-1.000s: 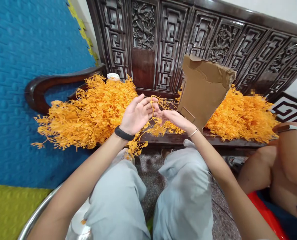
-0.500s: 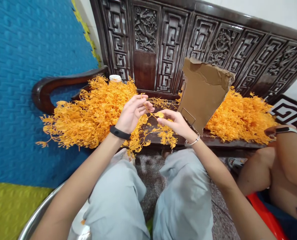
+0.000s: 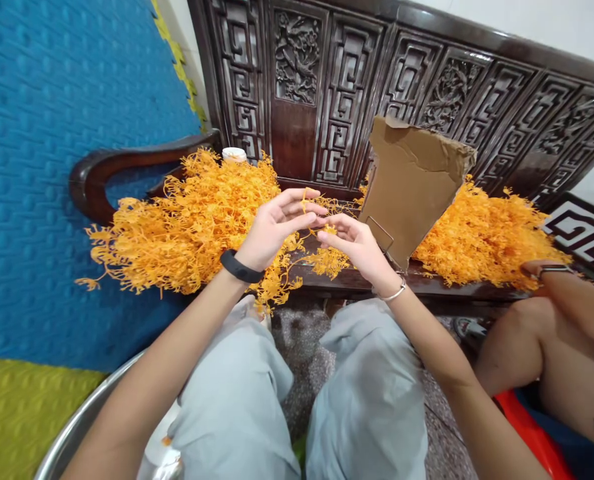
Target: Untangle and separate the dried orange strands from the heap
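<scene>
My left hand (image 3: 281, 223) wears a black band at the wrist. Its thumb and fingers close around a thin orange plastic sprig (image 3: 305, 202), whose stem rises between the fingertips. Directly beside it, my right hand (image 3: 354, 245), with a silver bracelet, pinches a frilly part of the sprig between thumb and fingers. The fingertips of both hands nearly meet, partly hiding the stem. Below the hands, more orange plastic foliage (image 3: 331, 262) hangs over the bench seat. A large heap of orange plastic sprigs (image 3: 177, 233) lies just left of my left hand.
A cardboard piece (image 3: 411, 187) stands upright on the dark carved bench (image 3: 297, 140). Beyond it lies a second orange heap (image 3: 491, 233), touched by another person's hand (image 3: 534, 269). A white round container (image 3: 234, 155) sits behind the left heap. A metal basin (image 3: 71, 427) is at lower left.
My left hand has moved right, its thumb coming over onto the sprig, and the fingertips of both hands are closer together. The other person's hand at the right has shifted left and down.
</scene>
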{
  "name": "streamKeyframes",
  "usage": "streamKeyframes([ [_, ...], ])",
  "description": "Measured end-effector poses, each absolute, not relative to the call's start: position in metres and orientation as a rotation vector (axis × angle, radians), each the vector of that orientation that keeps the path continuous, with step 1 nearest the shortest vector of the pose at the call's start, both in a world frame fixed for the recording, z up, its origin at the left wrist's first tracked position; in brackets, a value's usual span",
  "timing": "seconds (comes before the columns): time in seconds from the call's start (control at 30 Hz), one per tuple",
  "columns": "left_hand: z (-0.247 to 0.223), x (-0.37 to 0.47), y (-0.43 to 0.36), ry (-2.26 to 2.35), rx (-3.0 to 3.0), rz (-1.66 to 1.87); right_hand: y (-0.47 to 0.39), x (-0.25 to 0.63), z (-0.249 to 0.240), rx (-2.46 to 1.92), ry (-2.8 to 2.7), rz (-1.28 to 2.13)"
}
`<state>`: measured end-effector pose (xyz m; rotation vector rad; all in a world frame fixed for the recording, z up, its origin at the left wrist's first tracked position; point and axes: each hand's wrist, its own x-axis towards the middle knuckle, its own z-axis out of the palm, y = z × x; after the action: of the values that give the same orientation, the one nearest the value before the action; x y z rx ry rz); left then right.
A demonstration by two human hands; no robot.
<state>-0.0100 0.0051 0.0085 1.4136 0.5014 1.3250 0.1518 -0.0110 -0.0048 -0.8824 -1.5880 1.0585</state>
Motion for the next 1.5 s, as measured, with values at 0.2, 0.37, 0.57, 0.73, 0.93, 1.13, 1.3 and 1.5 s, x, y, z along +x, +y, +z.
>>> streamKeyframes([
  [0.2,0.006,-0.009,0.009,0.61,1.354,1.386,-0.019,0.15,-0.001,-0.807,-1.623,1.015],
  [0.37,0.003,-0.009,0.009,0.616,1.512,0.91,-0.026,0.154,0.002,-0.794,-1.583,1.011],
  [0.57,0.009,-0.012,0.004,0.578,1.665,0.759,-0.032,0.16,0.001,-0.863,-1.616,0.973],
  [0.73,0.016,-0.015,-0.002,0.635,1.826,0.642,-0.041,0.173,-0.004,-0.959,-1.612,0.967],
  [0.93,0.011,-0.012,-0.006,0.666,2.12,0.558,-0.049,0.182,-0.014,-1.012,-1.709,1.086],
  [1.13,0.009,-0.009,-0.015,0.761,1.998,0.525,-0.053,0.189,-0.003,-1.076,-1.901,0.953],
  [1.3,0.011,-0.013,-0.019,0.726,1.97,0.455,-0.054,0.188,0.019,-1.062,-2.129,0.914],
  [1.5,0.004,-0.02,-0.011,0.744,1.882,0.68,-0.013,0.182,0.028,-0.958,-2.162,1.184],
])
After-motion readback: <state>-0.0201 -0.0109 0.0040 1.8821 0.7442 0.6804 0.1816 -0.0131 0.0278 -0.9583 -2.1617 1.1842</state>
